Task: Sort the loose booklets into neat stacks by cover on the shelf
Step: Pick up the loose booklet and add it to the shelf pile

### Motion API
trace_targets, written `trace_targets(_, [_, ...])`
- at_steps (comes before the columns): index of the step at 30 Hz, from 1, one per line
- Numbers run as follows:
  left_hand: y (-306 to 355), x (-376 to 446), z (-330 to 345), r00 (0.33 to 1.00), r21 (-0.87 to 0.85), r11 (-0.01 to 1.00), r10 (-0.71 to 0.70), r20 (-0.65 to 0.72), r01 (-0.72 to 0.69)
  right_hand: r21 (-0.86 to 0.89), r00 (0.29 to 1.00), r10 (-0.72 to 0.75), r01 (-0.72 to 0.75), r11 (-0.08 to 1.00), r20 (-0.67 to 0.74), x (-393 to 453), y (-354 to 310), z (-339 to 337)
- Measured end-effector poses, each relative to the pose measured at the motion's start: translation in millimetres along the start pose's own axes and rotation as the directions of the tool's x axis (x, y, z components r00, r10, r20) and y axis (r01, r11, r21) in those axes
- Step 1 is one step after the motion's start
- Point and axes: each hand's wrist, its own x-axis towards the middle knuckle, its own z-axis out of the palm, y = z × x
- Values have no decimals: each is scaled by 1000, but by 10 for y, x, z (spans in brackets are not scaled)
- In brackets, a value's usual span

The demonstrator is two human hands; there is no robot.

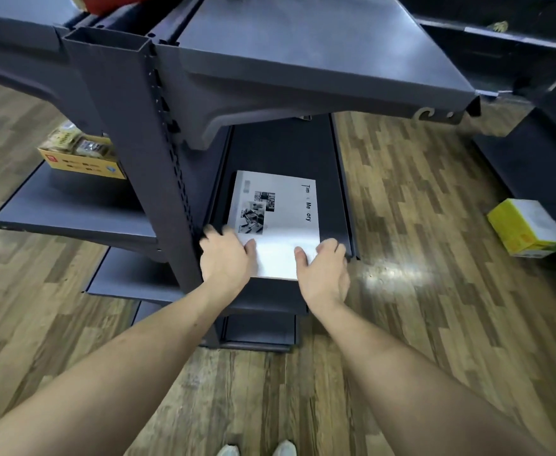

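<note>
From my feed, the near corners of the white booklet (276, 222) vanish under my left hand (225, 255) and right hand (322, 269), and glare washes out its near end, so I cannot tell how many booklets lie there. Some letters of its cover title are unreadable, and the small photos are too fine to make out. The upper shelf (303, 54) hides the far end of the lower shelf (342, 179), and the red object (112, 3) is cut by the top edge.

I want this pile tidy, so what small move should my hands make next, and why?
Probably slide the booklets a little deeper onto the shelf: the left hand and right hand grip the near corners, and the near edge seems to overhang the shelf front.
</note>
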Motion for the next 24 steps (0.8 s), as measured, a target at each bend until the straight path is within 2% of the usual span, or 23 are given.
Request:
trace_targets(2, [-40, -79, 9, 998, -99, 994, -38, 43, 42, 178, 981, 155, -173, 969, 113, -40, -13, -39])
trace_targets(4, [-57, -157, 6, 995, -150, 988, -27, 95, 41, 266, 943, 253, -307, 914, 218, -61, -15, -30])
trace_targets(6, [-75, -207, -23, 994, -130, 991, -11, 110, 25, 246, 913, 274, -352, 903, 303, -57, 14, -46])
trace_targets(9, [-57, -252, -126, 997, -37, 996, 81, -5, -81, 265, 846, 271, -421, 868, 459, -39, 71, -233])
trace_targets(10, [-22, -274, -154, 991, -17, 992, 128, -31, -129, 293, 836, 282, -450, 844, 471, -39, 91, -316])
trace_targets(15, [388, -308, -124, 950, 28, 950, 311, -18, -311, 535, 837, 377, -544, 646, 396, -9, 306, -527])
trace_targets(17, [610, -319, -55, 929, 47, 928, 371, -1, -371, 549, 844, 411, -536, 641, 344, 34, 467, -597])
trace_targets(21, [1096, -336, 135, 890, 69, 888, 454, 31, -455, 511, 860, 468, -500, 699, 203, 169, 844, -832])
trace_targets(24, [1558, -346, 321, 848, 83, 844, 527, 63, -530, 552, 854, 503, -484, 678, 131, 302, 1189, -1024])
